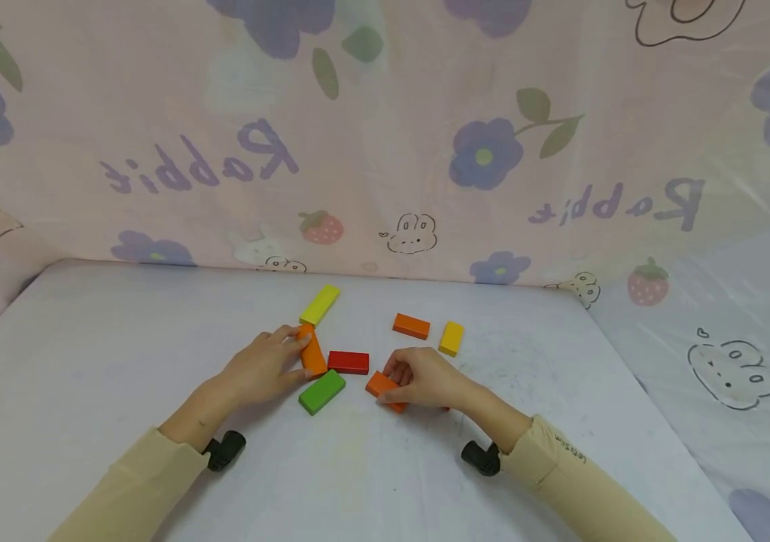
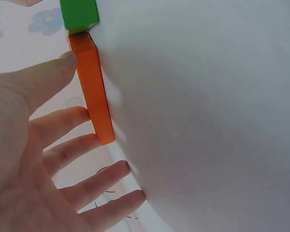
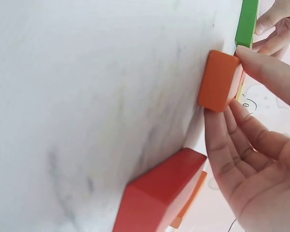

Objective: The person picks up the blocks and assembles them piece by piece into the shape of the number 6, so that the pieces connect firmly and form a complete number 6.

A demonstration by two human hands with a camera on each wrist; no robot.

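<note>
Near-right of the red block (image 1: 348,362), an orange block (image 1: 378,385) angled lengthwise far-left to near-right was pinched by the right hand (image 1: 428,376) (a second orange block (image 1: 313,355) was touched by the left hand (image 1: 264,366), fingers spread).

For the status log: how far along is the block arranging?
Partway, apparently. Placed: yellow block, red block and green block, grouped about the left orange block. In hand: that block, spanned by the left grip; right orange block, pinched in the right grip. Remaining, likely: far orange block, amber block and second red block, lying apart.
</note>
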